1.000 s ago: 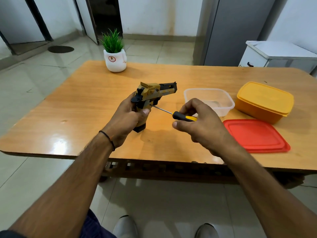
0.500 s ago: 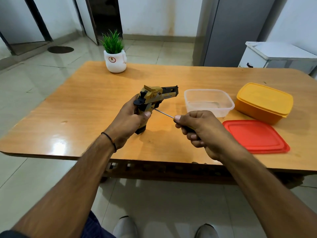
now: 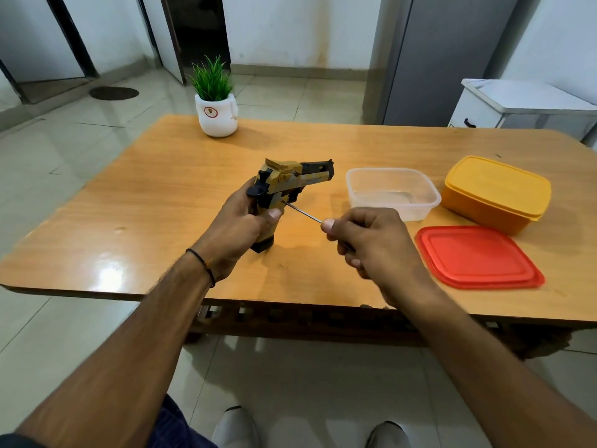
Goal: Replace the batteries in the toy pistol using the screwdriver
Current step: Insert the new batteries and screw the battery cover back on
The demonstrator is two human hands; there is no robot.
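Observation:
A yellow and black toy pistol [image 3: 287,181] stands with its grip base on the wooden table [image 3: 155,202], barrel pointing right. My left hand [image 3: 239,227] is wrapped around its grip from the left. My right hand [image 3: 371,244] is closed over the handle of a screwdriver [image 3: 303,213], hiding the handle. The thin metal shaft runs up and left from my thumb, and its tip touches the pistol's grip just below the trigger guard.
A clear plastic tub [image 3: 392,192] sits right of the pistol. Beyond it is a yellow lidded box [image 3: 497,192], with a red lid [image 3: 478,257] lying flat in front. A small potted plant [image 3: 215,105] stands at the table's far edge.
My right hand has rolled over the screwdriver handle, so the black and yellow handle is now hidden. The tip stays on the pistol's grip. The left hand has barely moved.

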